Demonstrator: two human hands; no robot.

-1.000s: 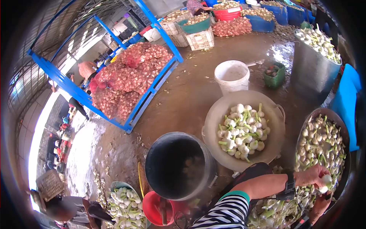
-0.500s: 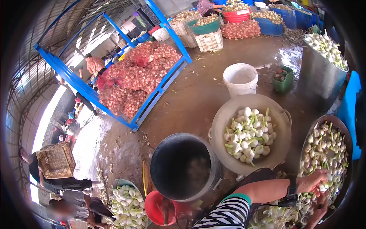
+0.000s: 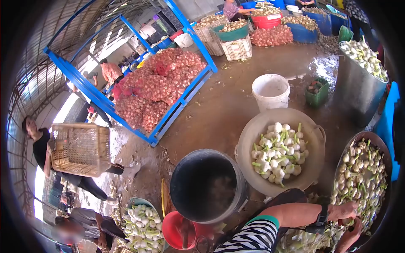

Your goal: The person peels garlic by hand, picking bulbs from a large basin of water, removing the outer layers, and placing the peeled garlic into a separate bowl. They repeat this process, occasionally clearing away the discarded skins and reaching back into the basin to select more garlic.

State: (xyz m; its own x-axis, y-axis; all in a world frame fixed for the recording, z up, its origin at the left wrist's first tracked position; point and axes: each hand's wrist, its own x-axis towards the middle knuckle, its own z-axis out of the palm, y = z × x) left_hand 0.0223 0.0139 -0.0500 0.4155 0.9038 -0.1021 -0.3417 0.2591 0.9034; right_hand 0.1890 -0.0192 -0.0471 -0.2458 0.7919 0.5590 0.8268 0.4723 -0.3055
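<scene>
On the near right, the left hand [image 3: 342,211] and right hand [image 3: 353,232] met with fingers partly curled over the near edge of the oval pan [image 3: 376,142], though I couldn't tell whether either gripped anything. The brownish garlic bulbs [image 3: 358,168] lay spread in that pan, with whiter garlic bulbs [image 3: 280,152] heaped in the round basin [image 3: 253,126] to its left. Working there looked best done low, with one hand steadying a bulb's base and light fingertips sparing its stalk.
</scene>
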